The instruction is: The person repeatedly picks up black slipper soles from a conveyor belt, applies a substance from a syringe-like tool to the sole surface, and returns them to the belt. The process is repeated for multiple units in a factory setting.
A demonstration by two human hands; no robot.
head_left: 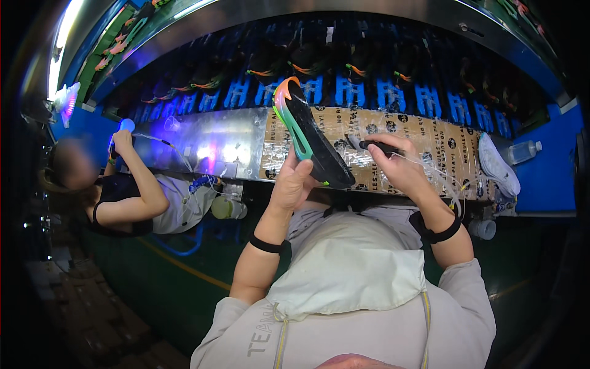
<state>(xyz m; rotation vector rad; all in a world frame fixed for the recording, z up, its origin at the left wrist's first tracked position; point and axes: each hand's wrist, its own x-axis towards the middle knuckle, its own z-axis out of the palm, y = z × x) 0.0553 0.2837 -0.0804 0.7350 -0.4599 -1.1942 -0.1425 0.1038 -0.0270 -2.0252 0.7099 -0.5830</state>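
Pale shirt (pixel 362 332) sits closest; left hand (pixel 291 183) grips a multicoloured shoe sole (pixel 312 136), right hand (pixel 399 165) holds a black tool (pixel 376 146) beside it.

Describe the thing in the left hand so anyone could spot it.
Find the bench's cardboard cover, then the left hand over its left part. That hand holds a long shoe sole, its top leaning left. Unlike the small dark tool in the right hand, it has a bright orange-to-green rim.
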